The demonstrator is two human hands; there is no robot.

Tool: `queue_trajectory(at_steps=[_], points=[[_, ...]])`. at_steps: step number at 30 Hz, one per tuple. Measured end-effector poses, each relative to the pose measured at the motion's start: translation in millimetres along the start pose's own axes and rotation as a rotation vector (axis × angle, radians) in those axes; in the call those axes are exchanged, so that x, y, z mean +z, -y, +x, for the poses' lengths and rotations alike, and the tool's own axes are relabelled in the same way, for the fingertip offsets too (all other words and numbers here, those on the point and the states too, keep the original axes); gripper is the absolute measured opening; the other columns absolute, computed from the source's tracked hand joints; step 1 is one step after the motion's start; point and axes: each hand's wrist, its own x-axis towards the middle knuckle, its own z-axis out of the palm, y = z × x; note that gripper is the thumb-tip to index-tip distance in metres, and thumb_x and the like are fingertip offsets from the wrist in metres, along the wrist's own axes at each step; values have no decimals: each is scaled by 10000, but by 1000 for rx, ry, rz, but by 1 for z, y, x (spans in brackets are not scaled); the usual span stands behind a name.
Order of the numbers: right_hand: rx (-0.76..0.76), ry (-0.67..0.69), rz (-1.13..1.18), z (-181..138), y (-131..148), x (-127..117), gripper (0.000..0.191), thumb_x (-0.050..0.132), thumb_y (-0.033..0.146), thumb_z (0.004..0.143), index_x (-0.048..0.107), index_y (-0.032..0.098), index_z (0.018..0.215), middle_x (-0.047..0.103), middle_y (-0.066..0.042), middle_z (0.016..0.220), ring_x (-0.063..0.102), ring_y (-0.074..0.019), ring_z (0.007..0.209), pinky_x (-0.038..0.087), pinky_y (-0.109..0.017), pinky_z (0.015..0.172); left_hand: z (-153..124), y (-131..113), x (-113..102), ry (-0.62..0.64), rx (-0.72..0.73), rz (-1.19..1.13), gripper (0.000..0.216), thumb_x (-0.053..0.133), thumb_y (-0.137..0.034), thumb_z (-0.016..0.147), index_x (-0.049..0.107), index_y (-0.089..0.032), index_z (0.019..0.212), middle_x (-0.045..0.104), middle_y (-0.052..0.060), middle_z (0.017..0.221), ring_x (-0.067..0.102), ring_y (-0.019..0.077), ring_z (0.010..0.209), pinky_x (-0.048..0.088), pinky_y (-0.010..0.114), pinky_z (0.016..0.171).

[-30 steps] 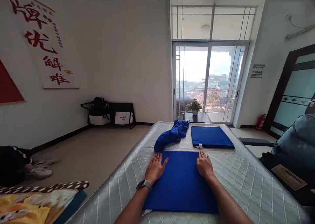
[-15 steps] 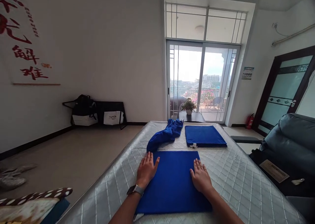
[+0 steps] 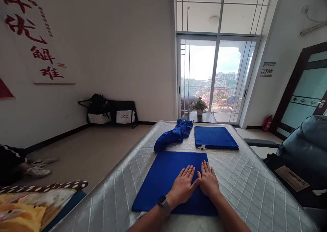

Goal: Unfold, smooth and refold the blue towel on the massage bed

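A folded blue cloth [image 3: 155,184] lies flat as a rough square in front of me. My left hand [image 3: 182,187], with a watch on the wrist, rests flat on its right half, fingers stretched out. Beside it, my right hand [image 3: 208,181] lies flat along the cloth's right edge, and the two thumbs meet or nearly meet. Just beyond is a crumpled blue cloth [image 3: 175,135], its near end close to the square's far edge. To its right sits another folded blue cloth [image 3: 216,137] with a white tag at its near edge.
Everything blue lies on a silvery quilted mattress [image 3: 242,191]. A dark armchair [image 3: 309,143] stands at the right. At the lower left are a patterned blanket [image 3: 58,204] and a person's shoe [image 3: 38,171]. A potted plant [image 3: 200,106] stands on a small table past the far edge.
My left hand has moved right, from the cloth's left edge to beside my right hand. The right hand stays at the right edge. The view has turned left.
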Motion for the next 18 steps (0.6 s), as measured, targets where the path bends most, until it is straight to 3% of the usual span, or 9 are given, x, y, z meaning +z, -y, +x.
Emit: queue_trajectory(at_steps=[5,11,14,18], points=[[19,-16,21,1,0,1,684,194,431,1008,231,75,1591,173,-97,1663,106,-208,1546,64,-401,1246,-20,60,-26,38,-175,62,680,253,-591,1021,373,-179,1549,376,117,1608,320,257,1501,306,484,1225],[20,-15,10,1,0,2,682,189,427,1009,219,76,1593,170,-94,1666,98,-203,1547,50,-392,1246,-73,129,-49,90,-348,64,765,217,-638,1004,302,-129,1570,267,130,1646,260,261,1524,231,478,1246],[30,-9,-6,2,0,3,676,196,427,1011,219,85,1595,169,-86,1667,106,-204,1546,51,-388,1245,-92,146,-47,48,-368,70,760,211,-637,1003,303,-142,1572,286,122,1645,258,249,1526,247,469,1240],[25,-28,-38,0,3,-1,667,199,414,1015,238,75,1588,181,-87,1664,130,-209,1543,62,-388,1246,-96,147,-43,-9,-390,76,761,242,-644,996,330,-146,1565,325,124,1634,290,256,1515,265,467,1235]])
